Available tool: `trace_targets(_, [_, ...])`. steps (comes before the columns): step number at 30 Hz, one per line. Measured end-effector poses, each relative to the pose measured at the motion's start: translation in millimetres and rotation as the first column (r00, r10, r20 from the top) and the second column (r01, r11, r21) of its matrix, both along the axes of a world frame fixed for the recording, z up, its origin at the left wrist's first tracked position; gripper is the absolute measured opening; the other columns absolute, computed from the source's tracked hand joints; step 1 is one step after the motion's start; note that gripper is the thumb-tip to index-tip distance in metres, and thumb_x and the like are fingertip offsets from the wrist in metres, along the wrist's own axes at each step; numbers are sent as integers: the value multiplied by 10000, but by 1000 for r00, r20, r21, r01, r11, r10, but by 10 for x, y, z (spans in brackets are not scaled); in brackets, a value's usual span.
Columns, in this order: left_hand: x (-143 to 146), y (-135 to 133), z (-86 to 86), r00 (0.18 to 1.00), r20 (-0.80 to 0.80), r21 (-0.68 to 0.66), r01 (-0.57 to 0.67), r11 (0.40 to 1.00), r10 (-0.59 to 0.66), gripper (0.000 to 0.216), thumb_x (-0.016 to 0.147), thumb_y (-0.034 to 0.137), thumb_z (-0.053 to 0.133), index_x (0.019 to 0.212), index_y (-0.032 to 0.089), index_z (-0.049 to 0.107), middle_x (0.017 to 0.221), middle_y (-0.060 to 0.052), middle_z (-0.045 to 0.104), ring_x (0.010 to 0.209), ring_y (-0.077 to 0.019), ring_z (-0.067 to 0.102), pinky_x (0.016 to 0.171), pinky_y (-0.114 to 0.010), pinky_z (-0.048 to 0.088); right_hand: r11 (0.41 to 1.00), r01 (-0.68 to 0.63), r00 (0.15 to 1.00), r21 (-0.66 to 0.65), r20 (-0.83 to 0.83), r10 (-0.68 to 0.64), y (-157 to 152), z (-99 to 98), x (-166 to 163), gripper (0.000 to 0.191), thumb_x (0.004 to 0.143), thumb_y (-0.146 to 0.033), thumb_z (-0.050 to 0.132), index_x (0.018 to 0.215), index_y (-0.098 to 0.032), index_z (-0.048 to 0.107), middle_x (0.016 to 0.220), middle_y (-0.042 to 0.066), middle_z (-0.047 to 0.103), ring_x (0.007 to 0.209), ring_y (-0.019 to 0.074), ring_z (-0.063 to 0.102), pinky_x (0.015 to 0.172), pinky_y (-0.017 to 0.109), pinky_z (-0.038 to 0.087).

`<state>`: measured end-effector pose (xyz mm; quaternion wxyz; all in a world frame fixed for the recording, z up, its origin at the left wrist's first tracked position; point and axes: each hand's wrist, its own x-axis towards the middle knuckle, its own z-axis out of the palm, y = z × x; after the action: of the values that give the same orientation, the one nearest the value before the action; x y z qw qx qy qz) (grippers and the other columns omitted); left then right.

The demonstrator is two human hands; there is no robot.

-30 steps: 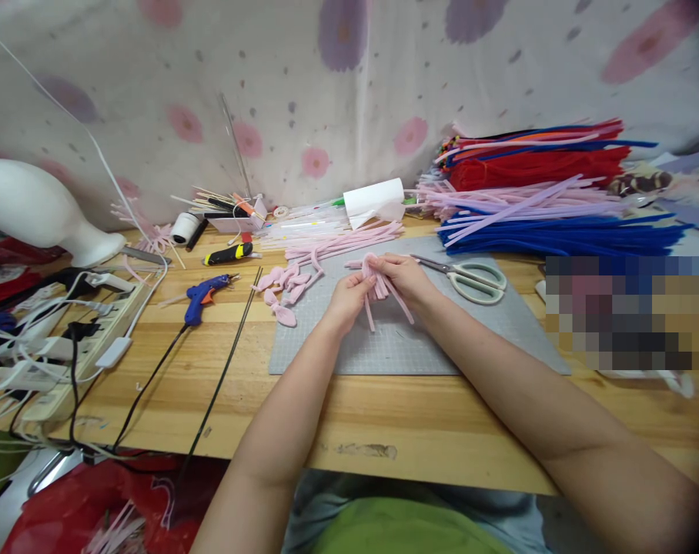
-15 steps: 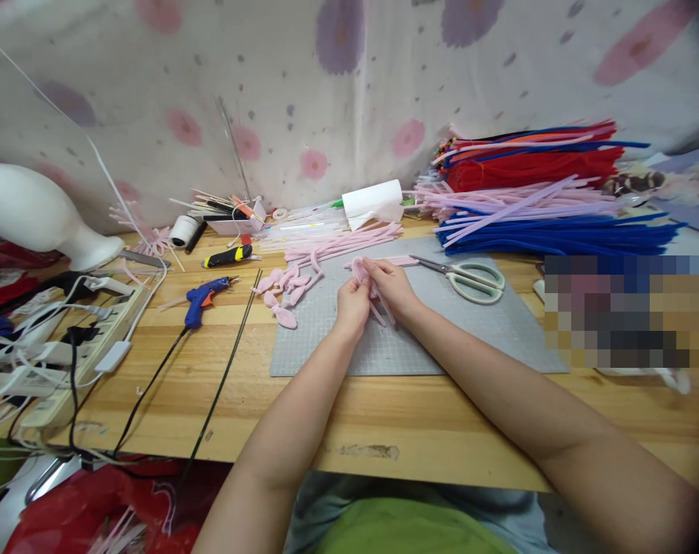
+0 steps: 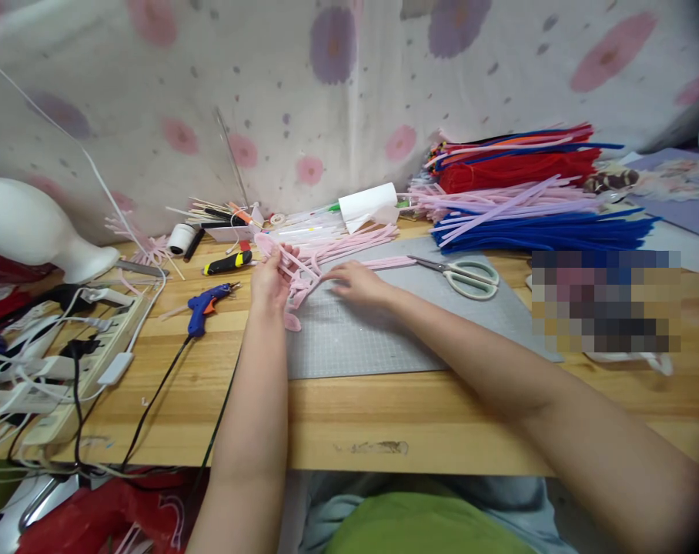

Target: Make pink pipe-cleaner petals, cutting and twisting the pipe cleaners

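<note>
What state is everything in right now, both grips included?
Left grip: closed on a pink looped strip.
Right grip: beside pink pieces, hold unclear.
Scissors: lying down, blades closed or nearly so.
Mat: flat on table.
Glue gun: lying on its side, cord attached.
Knife: lying down, blade state unclear.
Paper roll: on its side, end loose.
Power strip: plugs inserted.

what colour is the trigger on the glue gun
The trigger is orange, on a blue glue gun, best seen in the head view.
</note>
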<state>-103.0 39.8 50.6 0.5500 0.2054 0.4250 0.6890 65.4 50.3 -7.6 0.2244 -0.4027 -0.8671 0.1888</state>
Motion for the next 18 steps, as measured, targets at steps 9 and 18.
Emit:
trace_targets(9, [60,-170,-288,965,-51,-183,244,953,-257,93,777,140,510,761,125,600,706,-39,649,653,-117,629,678,-274,511,979,0,976,204,214,-45,77,-82,-191,297,833,-149,403,1036,-125,618,997,113,614,970,205,464,886,314,317])
trace_targets(18, [163,-11,-496,994,-93,-63,-70,996,64,99,793,133,476,747,115,563,665,-16,636,636,-81,621,684,-221,482,952,26,913,304,381,-146,-39,68,-92,297,825,-135,360,922,-69,634,1018,204,554,1003,296,423,760,378,374])
